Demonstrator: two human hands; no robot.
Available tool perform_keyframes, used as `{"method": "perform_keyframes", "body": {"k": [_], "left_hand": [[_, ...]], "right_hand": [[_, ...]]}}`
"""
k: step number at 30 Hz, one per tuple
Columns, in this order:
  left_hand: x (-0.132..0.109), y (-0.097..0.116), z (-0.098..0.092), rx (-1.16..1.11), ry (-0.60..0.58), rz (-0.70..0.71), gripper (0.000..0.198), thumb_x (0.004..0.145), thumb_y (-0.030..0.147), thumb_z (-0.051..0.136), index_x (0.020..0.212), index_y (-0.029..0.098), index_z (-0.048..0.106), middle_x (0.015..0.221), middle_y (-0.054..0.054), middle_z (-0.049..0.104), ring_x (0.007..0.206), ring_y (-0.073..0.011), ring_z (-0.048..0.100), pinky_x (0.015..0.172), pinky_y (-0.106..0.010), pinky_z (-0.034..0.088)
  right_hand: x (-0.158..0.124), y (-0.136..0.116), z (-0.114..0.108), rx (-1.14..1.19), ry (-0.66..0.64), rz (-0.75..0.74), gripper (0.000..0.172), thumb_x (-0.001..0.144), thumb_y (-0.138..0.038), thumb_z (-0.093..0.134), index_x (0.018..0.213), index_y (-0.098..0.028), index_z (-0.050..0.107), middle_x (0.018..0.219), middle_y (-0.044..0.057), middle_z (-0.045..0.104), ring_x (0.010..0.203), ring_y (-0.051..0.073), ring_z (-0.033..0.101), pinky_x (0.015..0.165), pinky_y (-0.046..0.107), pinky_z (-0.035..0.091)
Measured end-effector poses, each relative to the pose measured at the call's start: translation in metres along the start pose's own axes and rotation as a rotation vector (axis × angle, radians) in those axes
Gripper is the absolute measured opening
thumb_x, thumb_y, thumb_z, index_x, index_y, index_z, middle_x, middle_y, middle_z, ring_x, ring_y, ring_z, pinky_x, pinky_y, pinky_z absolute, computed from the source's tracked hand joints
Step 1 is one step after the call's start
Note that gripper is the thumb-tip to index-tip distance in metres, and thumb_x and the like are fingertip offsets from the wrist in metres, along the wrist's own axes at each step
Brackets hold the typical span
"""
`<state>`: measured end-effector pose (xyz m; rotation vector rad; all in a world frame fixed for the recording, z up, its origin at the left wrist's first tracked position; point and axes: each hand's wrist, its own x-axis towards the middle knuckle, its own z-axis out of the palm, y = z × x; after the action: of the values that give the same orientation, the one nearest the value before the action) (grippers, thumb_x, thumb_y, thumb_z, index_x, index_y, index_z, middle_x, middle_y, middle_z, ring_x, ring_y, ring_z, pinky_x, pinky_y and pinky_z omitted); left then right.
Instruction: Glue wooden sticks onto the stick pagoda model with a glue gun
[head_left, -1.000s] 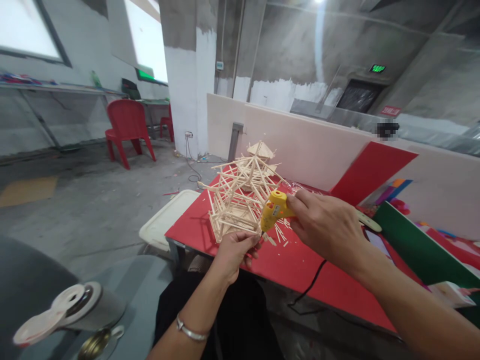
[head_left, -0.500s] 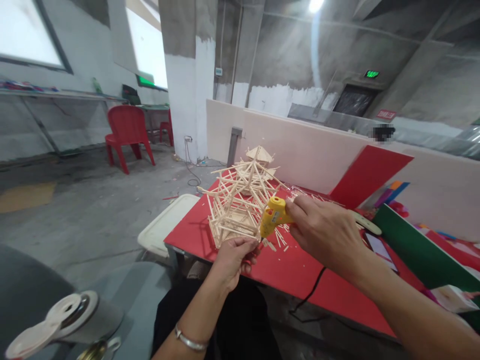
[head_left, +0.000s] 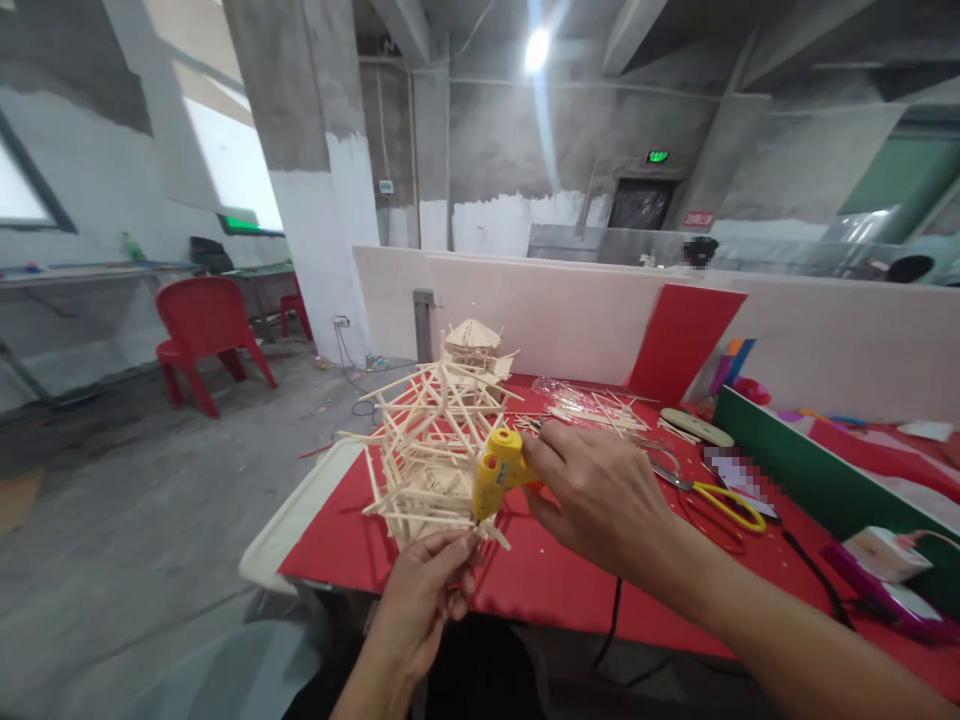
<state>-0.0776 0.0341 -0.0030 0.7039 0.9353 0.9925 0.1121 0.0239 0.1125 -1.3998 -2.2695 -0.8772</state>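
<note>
My right hand (head_left: 600,480) is wrapped round a yellow hot glue gun (head_left: 496,475). The gun points down, its nozzle at the near right corner of a wooden stick model (head_left: 442,450). That model is an open lattice of thin pale sticks, wide at the base. Just below the nozzle, my left hand (head_left: 431,580) pinches the model's near corner with thumb and fingers. Whether a separate stick is also in that pinch cannot be made out. Behind the lattice stands a smaller stick model with a pointed round roof (head_left: 472,335).
Loose sticks (head_left: 600,410) and clear plastic wrap lie on the red table (head_left: 555,580). Yellow-handled scissors (head_left: 727,505), a beige oval object (head_left: 696,427) and a phone lie to the right. A green board (head_left: 817,480) edges that side. A black cable (head_left: 615,620) hangs over the front.
The view has turned right, so everything sits further left and the scissors now show. Both hands stay at the model's near corner, with the glue gun still held there.
</note>
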Motion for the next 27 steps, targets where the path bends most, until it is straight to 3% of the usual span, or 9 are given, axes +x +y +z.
{"method": "perform_keyframes", "body": {"k": [5,12,27], "left_hand": [[0.0,0.002,0.0,0.012,0.04,-0.021,0.028,0.061,0.033,0.08,0.077,0.012,0.068,0.063,-0.001,0.063,0.043,-0.0041,0.048,0.034,-0.013,0.032],[0.001,0.002,0.0,0.042,0.038,-0.008,0.025,0.065,0.033,0.078,0.074,0.012,0.067,0.062,-0.001,0.062,0.042,-0.0041,0.047,0.034,-0.013,0.032],[-0.002,0.003,0.003,0.043,-0.064,0.018,0.028,0.065,0.036,0.077,0.073,0.01,0.069,0.056,0.0,0.06,0.037,-0.0039,0.046,0.033,-0.014,0.032]], "right_hand": [[-0.006,0.006,0.008,0.053,0.036,0.016,0.034,0.084,-0.033,0.053,0.113,-0.016,0.052,0.089,0.004,0.061,0.072,0.016,0.053,0.059,0.03,0.029],[-0.005,0.013,0.009,0.114,0.015,-0.026,0.029,0.085,-0.032,0.053,0.108,-0.014,0.055,0.087,0.006,0.062,0.074,0.017,0.054,0.061,0.029,0.033],[0.007,0.007,-0.007,-0.101,0.059,-0.167,0.022,0.085,-0.025,0.051,0.102,-0.016,0.061,0.081,0.004,0.064,0.072,0.016,0.054,0.059,0.03,0.027]]}}
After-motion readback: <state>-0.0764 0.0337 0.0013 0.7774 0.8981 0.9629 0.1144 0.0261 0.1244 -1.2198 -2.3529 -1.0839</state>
